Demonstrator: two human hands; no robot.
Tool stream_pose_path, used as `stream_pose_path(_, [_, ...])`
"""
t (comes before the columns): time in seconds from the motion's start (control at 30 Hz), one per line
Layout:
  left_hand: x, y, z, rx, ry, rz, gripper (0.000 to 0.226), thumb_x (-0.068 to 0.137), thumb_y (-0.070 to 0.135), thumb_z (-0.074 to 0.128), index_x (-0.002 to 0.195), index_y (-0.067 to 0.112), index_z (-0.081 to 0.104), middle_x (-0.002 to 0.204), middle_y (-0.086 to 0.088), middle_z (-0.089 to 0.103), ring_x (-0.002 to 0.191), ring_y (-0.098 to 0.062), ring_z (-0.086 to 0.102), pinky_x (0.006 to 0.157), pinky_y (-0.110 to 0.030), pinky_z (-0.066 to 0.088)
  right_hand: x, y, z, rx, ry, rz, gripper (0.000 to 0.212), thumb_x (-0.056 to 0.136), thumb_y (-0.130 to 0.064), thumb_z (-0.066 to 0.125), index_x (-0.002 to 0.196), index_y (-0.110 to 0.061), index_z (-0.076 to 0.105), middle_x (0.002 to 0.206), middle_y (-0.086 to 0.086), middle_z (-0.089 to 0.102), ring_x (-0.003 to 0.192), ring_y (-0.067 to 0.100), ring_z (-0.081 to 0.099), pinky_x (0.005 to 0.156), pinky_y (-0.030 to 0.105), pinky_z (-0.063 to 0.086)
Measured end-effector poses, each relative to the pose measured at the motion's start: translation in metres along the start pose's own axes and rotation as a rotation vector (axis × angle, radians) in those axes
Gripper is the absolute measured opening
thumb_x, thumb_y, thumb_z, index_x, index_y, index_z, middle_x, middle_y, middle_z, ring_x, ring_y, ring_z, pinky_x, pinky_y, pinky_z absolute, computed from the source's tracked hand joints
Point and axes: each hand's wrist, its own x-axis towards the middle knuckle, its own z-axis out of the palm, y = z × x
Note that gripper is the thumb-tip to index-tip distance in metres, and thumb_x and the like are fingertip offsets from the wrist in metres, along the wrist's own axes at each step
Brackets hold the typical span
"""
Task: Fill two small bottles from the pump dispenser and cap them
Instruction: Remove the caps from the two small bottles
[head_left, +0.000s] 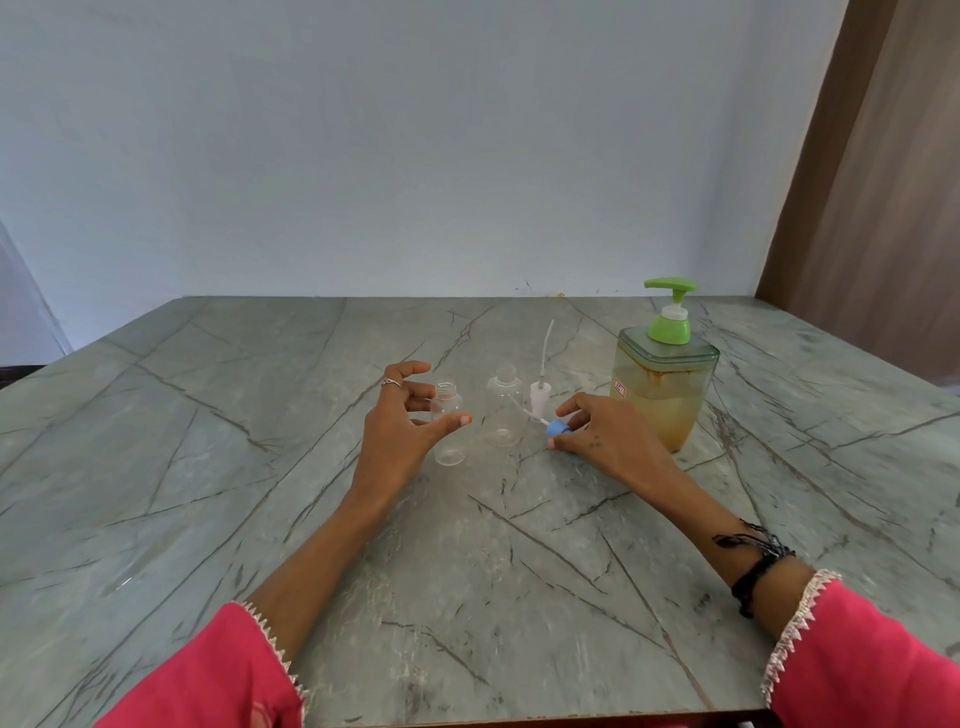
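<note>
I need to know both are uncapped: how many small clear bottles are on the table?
2: one bottle by the left hand, the other bottle just right of it. Both stand open-necked.

Soft even daylight, faint shadows, wide-angle bowing at edges, slight blur near sleeves (872, 660).

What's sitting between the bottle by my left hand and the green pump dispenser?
In the head view: the second clear bottle, the upright white cap, and your right hand pinching the blue cap.
</note>
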Motion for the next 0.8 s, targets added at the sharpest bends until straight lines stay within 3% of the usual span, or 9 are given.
stream_pose_path(0.43, [-0.001,0.000,0.001,-0.010,0.001,0.000,0.061,0.069,0.023,0.079,0.116,0.026,0.041,0.104,0.001,0.056,0.090,-0.011,0.057,0.067,-0.009,0.041,-0.005,-0.002,-0.001,-0.132,0.014,-0.046,0.048,0.087,-0.033,0.066,0.129,-0.015,0.052,0.113,0.008,0.065,0.101,0.021,0.061,0.083,0.031,0.047])
stream_pose_path(0.8, [-0.002,0.002,0.002,-0.023,0.001,-0.004,0.062,0.069,0.023,0.079,0.118,0.025,0.042,0.104,0.001,0.055,0.093,-0.015,0.056,0.068,-0.010,0.042,-0.012,-0.009,-0.008,-0.206,0.067,-0.119,0.047,0.089,-0.033,0.064,0.131,-0.019,0.049,0.124,0.005,0.060,0.110,0.020,0.057,0.086,0.029,0.046])
